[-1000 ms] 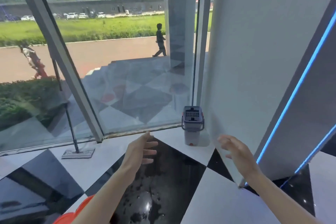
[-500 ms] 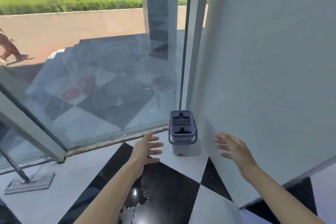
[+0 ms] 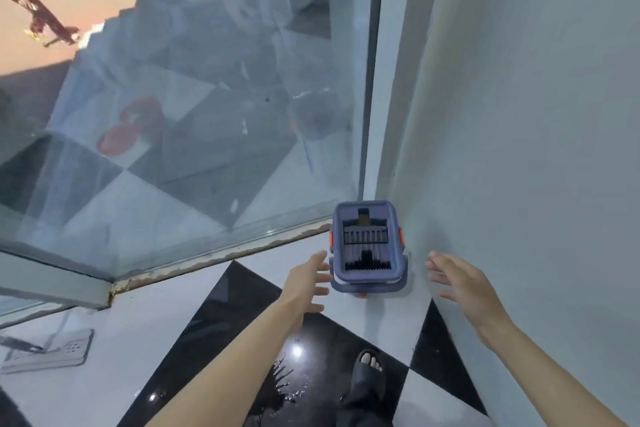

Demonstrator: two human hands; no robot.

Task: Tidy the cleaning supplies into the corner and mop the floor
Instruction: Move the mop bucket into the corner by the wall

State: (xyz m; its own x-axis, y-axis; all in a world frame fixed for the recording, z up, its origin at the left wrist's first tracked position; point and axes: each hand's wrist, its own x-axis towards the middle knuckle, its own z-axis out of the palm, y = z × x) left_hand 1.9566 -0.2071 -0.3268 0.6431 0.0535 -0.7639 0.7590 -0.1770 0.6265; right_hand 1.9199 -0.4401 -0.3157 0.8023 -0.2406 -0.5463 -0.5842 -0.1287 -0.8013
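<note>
A grey-blue mop bucket (image 3: 367, 246) with orange side clips stands in the corner where the glass wall meets the white wall. My left hand (image 3: 308, 282) reaches toward its left side with fingers spread, fingertips close to or just at the bucket. On the bucket's right my right hand (image 3: 460, 284) is open and empty, apart from it and close to the white wall. A flat mop head (image 3: 48, 352) lies on the floor at the lower left, its handle rising out of view.
The glass wall (image 3: 173, 149) runs along the left and back; the white wall (image 3: 536, 114) closes the right side. The floor has black and white tiles (image 3: 214, 319) with a wet splash near my foot in a dark slipper (image 3: 369, 374).
The view has tilted down and come closer to the corner. Both hands have moved forward and now flank the bucket. The mop head has slid to the lower-left edge of view.
</note>
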